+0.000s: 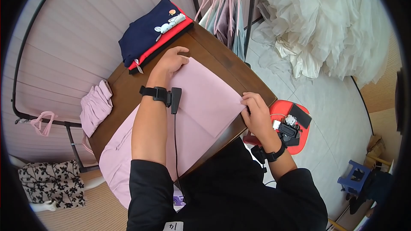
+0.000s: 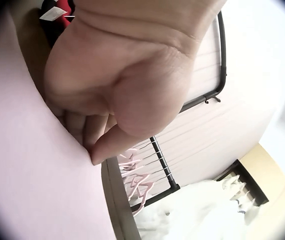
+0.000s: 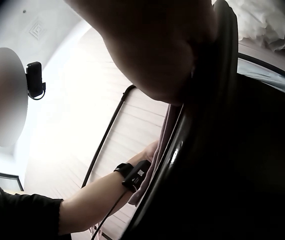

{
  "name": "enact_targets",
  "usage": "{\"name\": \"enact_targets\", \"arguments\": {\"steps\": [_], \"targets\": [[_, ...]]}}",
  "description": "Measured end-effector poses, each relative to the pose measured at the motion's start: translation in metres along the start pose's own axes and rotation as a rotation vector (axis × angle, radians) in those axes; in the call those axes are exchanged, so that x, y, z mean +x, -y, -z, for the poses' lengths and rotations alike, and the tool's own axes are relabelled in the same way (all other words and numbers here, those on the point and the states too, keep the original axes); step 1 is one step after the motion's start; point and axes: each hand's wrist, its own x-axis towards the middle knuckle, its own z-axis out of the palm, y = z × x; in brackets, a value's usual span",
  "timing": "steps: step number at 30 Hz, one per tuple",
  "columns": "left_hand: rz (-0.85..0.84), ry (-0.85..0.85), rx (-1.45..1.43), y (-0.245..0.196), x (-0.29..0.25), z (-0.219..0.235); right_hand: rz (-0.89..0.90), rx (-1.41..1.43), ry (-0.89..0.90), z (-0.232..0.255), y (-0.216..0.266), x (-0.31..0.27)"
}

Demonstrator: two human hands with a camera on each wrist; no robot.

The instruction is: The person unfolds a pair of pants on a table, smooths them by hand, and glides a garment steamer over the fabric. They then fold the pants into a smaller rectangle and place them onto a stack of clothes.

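A pale pink garment [image 1: 201,98] lies folded on the brown wooden table [image 1: 214,53], with its looser part [image 1: 113,167] hanging over the near left edge. My left hand [image 1: 171,61] is at the far corner of the fold. In the left wrist view its thumb and fingertips meet at the edge of the pink fabric [image 2: 37,165]. At the right corner, my right hand [image 1: 258,113] pinches the garment between thumb and fingers beside the table edge. The right wrist view shows this hand dark, its fingertips hidden.
Folded navy [image 1: 145,30] and red clothes are stacked at the back left. A smaller pink folded garment [image 1: 96,107] lies at the left edge. Right of the table stands a red stool [image 1: 280,107] bearing electronics. Behind are a rack of hangers [image 1: 222,0] and a white tulle gown [image 1: 321,17].
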Motion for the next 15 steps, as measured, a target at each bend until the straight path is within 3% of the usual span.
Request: {"name": "enact_targets", "arguments": {"steps": [8, 15], "targets": [[-0.034, 0.082, 0.318, -0.014, 0.000, -0.014, 0.024, -0.044, 0.006, 0.006, 0.014, 0.009], [0.001, 0.081, 0.170, -0.004, 0.009, -0.013, 0.011, -0.053, -0.003, 0.002, 0.005, 0.003]]}}
